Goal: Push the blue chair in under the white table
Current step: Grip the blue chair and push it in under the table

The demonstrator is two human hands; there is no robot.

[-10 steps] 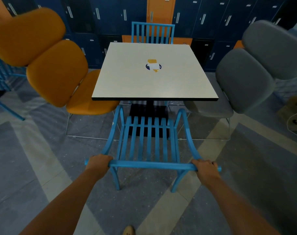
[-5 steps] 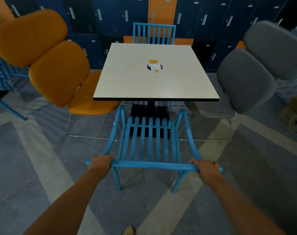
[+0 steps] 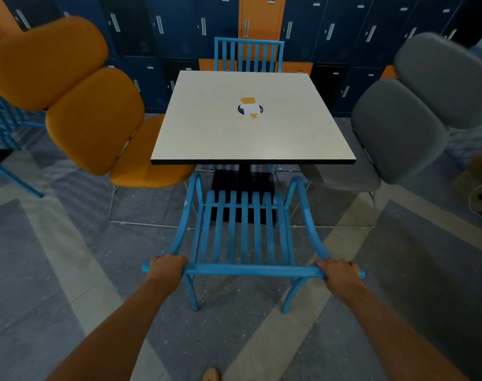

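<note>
A blue slatted chair [image 3: 245, 232] stands directly in front of me, its back towards me and its seat facing the white square table [image 3: 251, 133]. The front of its armrests reaches just under the table's near edge. My left hand [image 3: 167, 266] grips the left end of the chair's top rail. My right hand [image 3: 340, 272] grips the right end of the same rail. The table stands on a black pedestal base, and a small blue, white and orange sticker [image 3: 250, 108] marks its middle.
An orange padded chair [image 3: 96, 119] sits at the table's left side and a grey padded chair [image 3: 394, 130] at its right. A second blue chair [image 3: 248, 55] stands at the far side. Dark blue lockers [image 3: 157, 28] line the back wall. A box [image 3: 479, 174] lies far right.
The chair's seat has shifted slightly towards the table. Both hands keep the same grip on the top rail.
</note>
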